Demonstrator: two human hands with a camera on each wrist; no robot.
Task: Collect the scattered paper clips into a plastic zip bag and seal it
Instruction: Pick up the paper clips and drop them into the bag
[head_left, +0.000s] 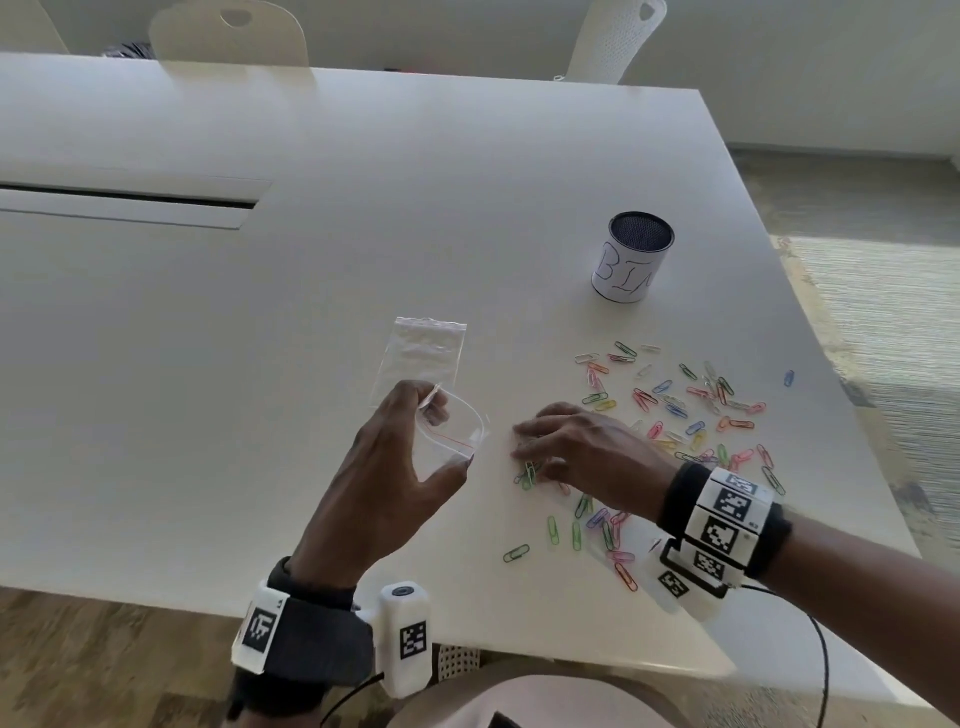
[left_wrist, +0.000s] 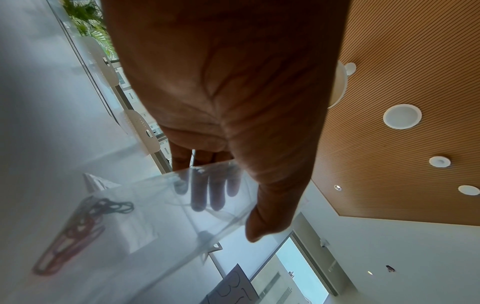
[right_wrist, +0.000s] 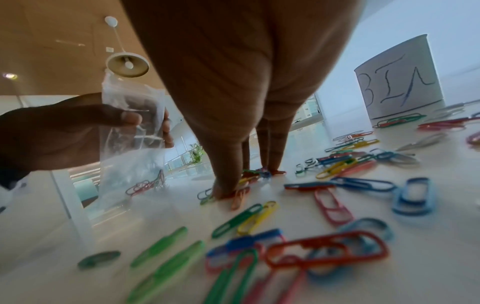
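My left hand holds a clear zip bag upright just above the white table, pinching its rim so the mouth gapes open. A few paper clips lie in the bag's bottom; they also show in the right wrist view as clips in the bag. My right hand is down on the table to the right of the bag. Its thumb and fingertips pinch a small cluster of coloured clips against the surface. Several loose paper clips lie scattered beyond and to the right of that hand.
A second clear zip bag lies flat on the table beyond the held one. A mesh cup labelled BIN stands behind the clips. The table's right edge runs close to the outermost clips. White chairs stand at the far side.
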